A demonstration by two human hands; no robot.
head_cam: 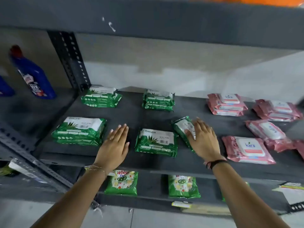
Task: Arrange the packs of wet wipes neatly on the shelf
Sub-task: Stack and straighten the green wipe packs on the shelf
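Observation:
Green wet-wipe packs lie on the dark shelf (131, 116): a stack at the back left (101, 97), a stack at the back middle (158, 100), a stack at the front left (80, 131) and a pack at the front middle (156, 143). A tilted green pack (181, 127) lies right of that one, under my right hand (204, 140), whose fingers press on it. My left hand (115, 145) hovers flat with fingers apart between the front-left stack and the middle pack, holding nothing. Pink packs (248, 149) lie on the shelf's right part.
A blue bottle (31, 74) stands on the neighbouring shelf at the left, beyond a perforated metal upright (70, 60). Green detergent pouches (121, 182) sit on the lower shelf. More pink packs (227, 105) are stacked at the back right. Another shelf board runs overhead.

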